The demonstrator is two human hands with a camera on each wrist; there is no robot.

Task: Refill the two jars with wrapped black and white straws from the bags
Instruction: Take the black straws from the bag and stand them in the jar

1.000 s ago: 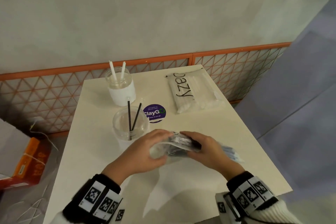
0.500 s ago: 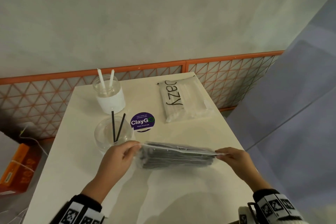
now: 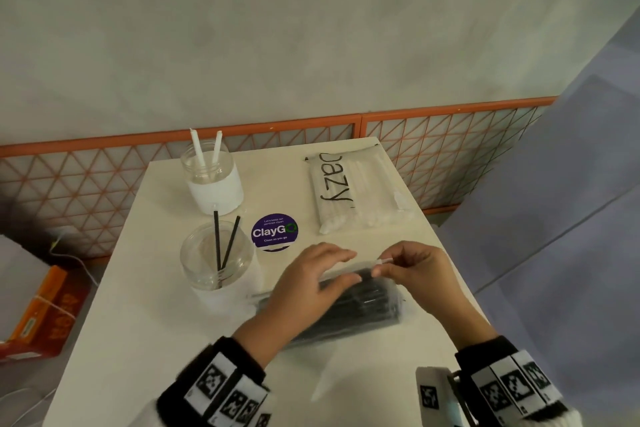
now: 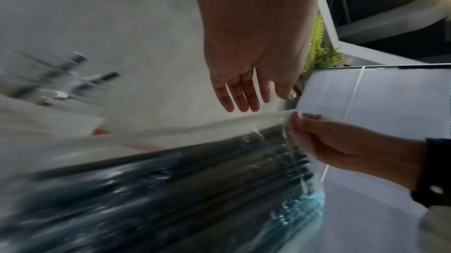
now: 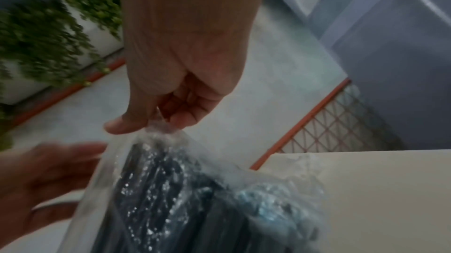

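Right hand (image 3: 414, 274) pinches the top seam of the black-straw bag (image 3: 349, 308); left hand (image 3: 311, 279) lies flat on it, fingers straight. A hard tug could scatter straws off the worktop's near edge.

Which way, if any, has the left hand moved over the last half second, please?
Yes: rightward. The left hand now lies right of the ClayGo sticker; it was left of it.

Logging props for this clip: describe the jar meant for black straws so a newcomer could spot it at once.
Start at the white table against the orange mesh fence. Two clear jars stand on its left side, one behind the other; take the nearer jar, left of the purple ClayGo sticker. It holds two black straws, while the far jar holds two white ones and wears a white band.
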